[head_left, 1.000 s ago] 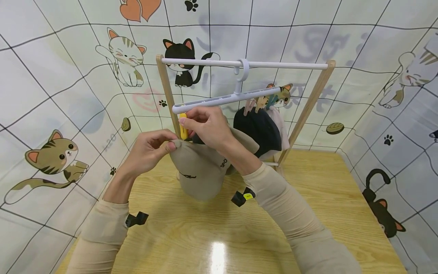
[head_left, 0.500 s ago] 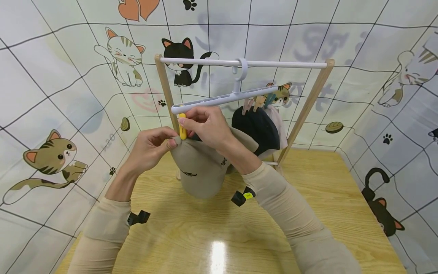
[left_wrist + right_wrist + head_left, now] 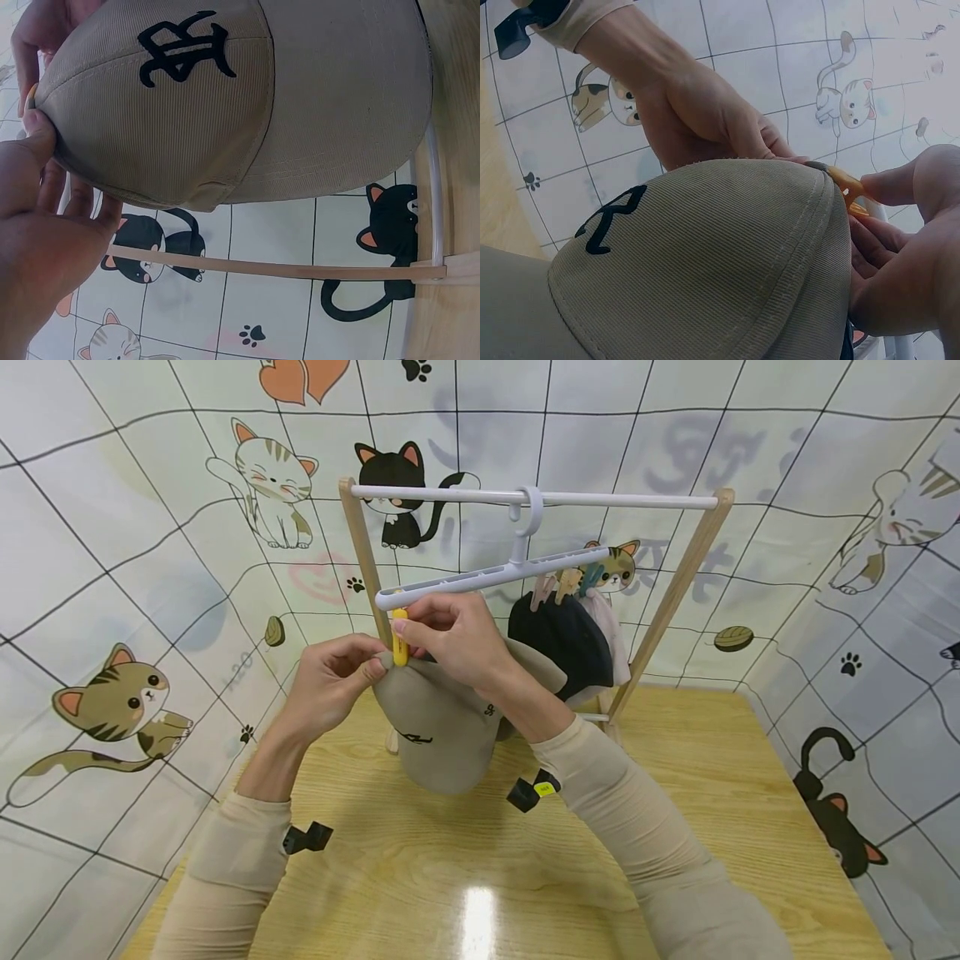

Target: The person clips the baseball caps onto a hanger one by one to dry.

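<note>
A beige baseball cap (image 3: pixel 438 727) with dark embroidered letters (image 3: pixel 187 49) hangs below the left end of a pale lilac hanger (image 3: pixel 480 580). My left hand (image 3: pixel 327 687) pinches a fold at the top of the cap between thumb and fingers. Just beside that fold, my right hand (image 3: pixel 467 639) pinches a yellow clothespin (image 3: pixel 401 647) that hangs from the hanger. In the right wrist view, the lower end of the orange-looking clothespin (image 3: pixel 845 184) sits at the cap's top edge. Whether it grips the fabric, I cannot tell.
The hanger hooks over the white rod (image 3: pixel 637 502) of a wooden-legged rack (image 3: pixel 675 597). A dark cap (image 3: pixel 562 639) and something pale hang at its right, by several coloured clothespins (image 3: pixel 570 583). The rack stands on a wooden table (image 3: pixel 675 827) before a cat-patterned backdrop (image 3: pixel 795 527).
My left hand has risen slightly and shifted a little right with the pinched fold, bringing the cap's top up against the clothespin. The right hand has hardly moved and keeps its pinch.
</note>
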Demonstrator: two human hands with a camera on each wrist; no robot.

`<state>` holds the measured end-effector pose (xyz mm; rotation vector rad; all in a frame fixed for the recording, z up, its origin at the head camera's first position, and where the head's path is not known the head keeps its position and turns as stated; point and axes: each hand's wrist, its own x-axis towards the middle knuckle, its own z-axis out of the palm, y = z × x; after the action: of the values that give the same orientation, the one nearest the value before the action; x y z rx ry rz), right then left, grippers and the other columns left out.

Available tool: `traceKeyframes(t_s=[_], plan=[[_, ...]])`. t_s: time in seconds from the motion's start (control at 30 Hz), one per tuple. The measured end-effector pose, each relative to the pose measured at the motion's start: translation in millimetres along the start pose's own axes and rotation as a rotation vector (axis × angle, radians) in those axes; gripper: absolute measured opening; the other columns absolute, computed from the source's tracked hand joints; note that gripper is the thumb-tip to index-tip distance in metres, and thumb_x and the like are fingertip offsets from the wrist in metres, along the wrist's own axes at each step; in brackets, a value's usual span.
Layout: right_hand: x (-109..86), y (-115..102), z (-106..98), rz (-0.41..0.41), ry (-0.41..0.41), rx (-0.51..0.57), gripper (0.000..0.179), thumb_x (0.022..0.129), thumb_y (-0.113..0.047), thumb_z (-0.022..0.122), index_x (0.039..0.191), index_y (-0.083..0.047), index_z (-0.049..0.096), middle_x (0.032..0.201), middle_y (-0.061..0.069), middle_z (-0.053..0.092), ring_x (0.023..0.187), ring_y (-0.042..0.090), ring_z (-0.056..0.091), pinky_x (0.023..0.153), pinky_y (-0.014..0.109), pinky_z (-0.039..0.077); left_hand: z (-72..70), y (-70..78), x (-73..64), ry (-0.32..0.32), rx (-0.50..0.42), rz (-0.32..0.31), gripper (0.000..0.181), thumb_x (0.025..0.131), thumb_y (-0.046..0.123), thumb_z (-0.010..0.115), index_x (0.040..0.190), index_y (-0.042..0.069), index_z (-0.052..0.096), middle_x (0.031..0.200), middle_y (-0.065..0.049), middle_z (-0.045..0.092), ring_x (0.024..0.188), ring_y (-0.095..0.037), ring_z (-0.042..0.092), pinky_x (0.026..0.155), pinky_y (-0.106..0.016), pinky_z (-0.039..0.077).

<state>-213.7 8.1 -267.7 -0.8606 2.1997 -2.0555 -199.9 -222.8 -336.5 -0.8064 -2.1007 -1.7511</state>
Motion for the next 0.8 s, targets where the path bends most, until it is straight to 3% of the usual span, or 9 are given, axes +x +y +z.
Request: traceKeyframes(t_s=[0.47, 0.63, 0.8], plan=[[-1.7, 2.7, -0.4, -0.021, 0.009, -0.063, 0.013, 0.104, -0.010, 0.081, 0.110, 0.001, 0.083, 0.105, 0.015, 0.084, 0.089, 0.011, 0.078, 0.078, 0.024, 0.058, 2.9, 1.6, 2.0, 0.044, 0.028, -0.024, 0.009, 0.104, 0.008, 0.079, 0.111, 0.012, 0.083, 0.091, 0.013, 0.079, 0.079, -0.001, 0.068, 0.071, -0.018, 0.056], [-2.4, 2.1, -0.7, -0.016, -0.003, -0.087, 0.015, 0.102, -0.013, 0.082, 0.110, -0.001, 0.082, 0.104, 0.013, 0.085, 0.091, 0.013, 0.080, 0.078, 0.024, 0.058, 2.9, 0.6, 1.5, 0.038, 0.011, -0.015, 0.009, 0.105, 0.008, 0.077, 0.113, 0.012, 0.082, 0.100, 0.014, 0.080, 0.094, -0.001, 0.073, 0.081, -0.018, 0.058], [-2.6, 1.8, -0.7, 0.000, -0.009, -0.119, 0.016, 0.102, -0.019, 0.085, 0.110, -0.005, 0.082, 0.104, 0.009, 0.085, 0.093, 0.015, 0.082, 0.080, 0.026, 0.060, 2.6, -2.6, 1.2, 0.026, 0.025, -0.014, 0.014, 0.108, 0.001, 0.071, 0.120, 0.003, 0.079, 0.114, 0.016, 0.080, 0.114, -0.003, 0.074, 0.095, -0.017, 0.059]])
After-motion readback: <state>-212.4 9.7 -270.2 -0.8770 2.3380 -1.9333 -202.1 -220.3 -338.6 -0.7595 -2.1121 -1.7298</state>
